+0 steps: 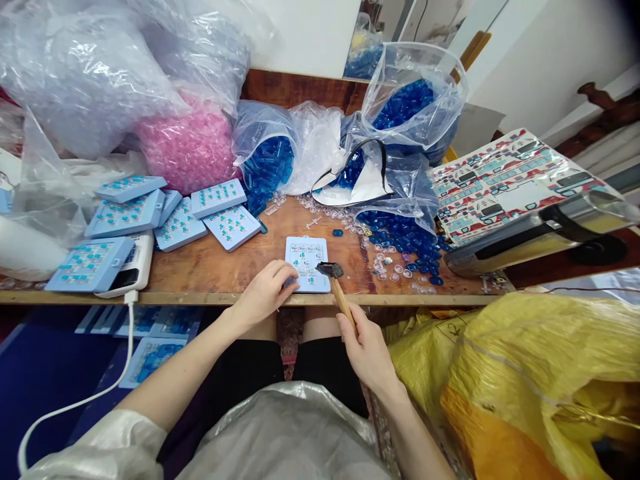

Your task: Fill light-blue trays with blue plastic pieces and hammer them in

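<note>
In front of me at the table's edge lies a light blue plastic panel (303, 248) with small clear and turquoise pieces set in it. My left hand (269, 288) is closed at its lower left edge, the curled fingers pressed against the rim. A hammer (342, 297) with a wooden handle and a dark head is gripped in my right hand (367, 343). Its head is over the panel's right side; whether it touches the pieces I cannot tell. Near the panel are a loose blue piece (338, 233) and a clear cross-shaped piece (314, 222).
More light blue panels (231, 227) are piled at left, one on a white power bank (143, 263) with a cable. Bags of pink pieces (190, 143) and blue pieces (267, 163) stand behind. Loose blue pieces (420, 243), a steel flask (540, 233) and printed sheets (520, 177) are at right.
</note>
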Action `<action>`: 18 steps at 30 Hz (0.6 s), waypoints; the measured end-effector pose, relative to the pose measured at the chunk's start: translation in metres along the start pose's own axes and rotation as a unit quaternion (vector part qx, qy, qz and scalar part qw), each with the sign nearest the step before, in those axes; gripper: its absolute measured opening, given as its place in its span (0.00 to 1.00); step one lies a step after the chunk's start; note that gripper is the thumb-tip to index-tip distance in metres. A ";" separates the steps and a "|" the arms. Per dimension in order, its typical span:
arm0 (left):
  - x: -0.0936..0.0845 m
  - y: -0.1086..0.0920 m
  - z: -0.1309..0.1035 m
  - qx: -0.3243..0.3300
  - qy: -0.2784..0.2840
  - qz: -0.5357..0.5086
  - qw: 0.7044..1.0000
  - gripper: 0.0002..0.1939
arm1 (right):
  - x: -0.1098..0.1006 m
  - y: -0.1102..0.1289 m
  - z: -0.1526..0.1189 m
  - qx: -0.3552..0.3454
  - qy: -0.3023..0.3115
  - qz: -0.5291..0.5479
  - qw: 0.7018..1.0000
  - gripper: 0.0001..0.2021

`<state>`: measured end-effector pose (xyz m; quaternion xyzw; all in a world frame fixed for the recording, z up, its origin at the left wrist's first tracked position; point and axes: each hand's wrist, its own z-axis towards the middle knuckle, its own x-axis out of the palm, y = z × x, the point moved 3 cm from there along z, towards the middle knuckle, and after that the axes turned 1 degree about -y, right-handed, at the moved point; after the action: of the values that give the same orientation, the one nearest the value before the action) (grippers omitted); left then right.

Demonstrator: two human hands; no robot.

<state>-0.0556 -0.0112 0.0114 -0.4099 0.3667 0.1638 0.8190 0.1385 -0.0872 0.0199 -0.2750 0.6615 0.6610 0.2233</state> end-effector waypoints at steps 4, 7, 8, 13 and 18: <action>0.000 0.004 0.000 -0.034 -0.016 -0.012 0.999 0.04 | 0.003 0.009 -0.003 -0.038 0.006 0.004 0.999 0.14; 0.000 0.006 -0.001 -0.051 -0.019 -0.006 0.999 0.05 | 0.007 0.014 -0.004 -0.055 0.009 0.003 0.998 0.14; 0.000 0.006 -0.002 -0.049 -0.023 0.000 0.999 0.05 | 0.009 0.015 -0.004 -0.058 0.013 -0.001 0.998 0.15; 0.004 0.008 -0.002 -0.025 -0.048 0.012 0.998 0.05 | 0.013 0.016 -0.003 -0.060 0.008 -0.018 0.998 0.14; 0.006 0.005 -0.002 -0.010 -0.067 0.027 0.997 0.06 | 0.010 0.015 -0.002 -0.055 -0.007 -0.017 0.998 0.13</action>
<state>-0.0550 -0.0100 0.0032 -0.3961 0.3199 0.2167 0.8329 0.1215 -0.0900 0.0248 -0.2936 0.6177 0.6945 0.2235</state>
